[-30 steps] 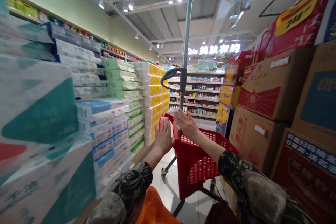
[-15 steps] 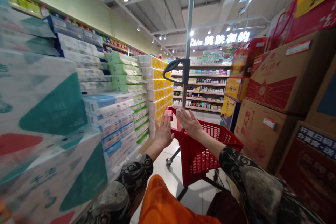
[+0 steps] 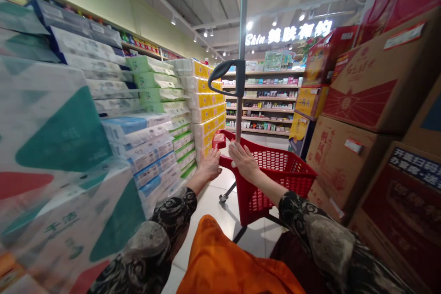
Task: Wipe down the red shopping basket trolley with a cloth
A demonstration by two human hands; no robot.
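Observation:
A red plastic shopping cart (image 3: pixel 291 161) stands in front of me, with perforated sides and a tall metal pole (image 3: pixel 243 23) bearing a grey loop handle (image 3: pixel 225 78). My right hand (image 3: pixel 245 161) lies over its near rim, fingers closed on a small white wad (image 3: pixel 232 150) that looks like a tissue and is mostly covered. To its left, my left hand (image 3: pixel 209 166) has its fingers stretched out, fingertips at the cart's red handle end (image 3: pixel 219 141). Whether they touch it, I cannot tell.
Stacked tissue packs (image 3: pixel 155 161) and large white-and-teal bundles (image 3: pixel 51 119) line the left. Cardboard cartons (image 3: pixel 361 73) are piled close on the right. Shelves of small goods (image 3: pixel 265 105) stand ahead, beyond the cart. A cart wheel (image 3: pixel 223 198) rests on the tiled floor.
My left hand has moved slightly down and left, uncovering more of the red handle end. My right hand stays at the rim. The view has shifted a little, bringing the side stacks closer.

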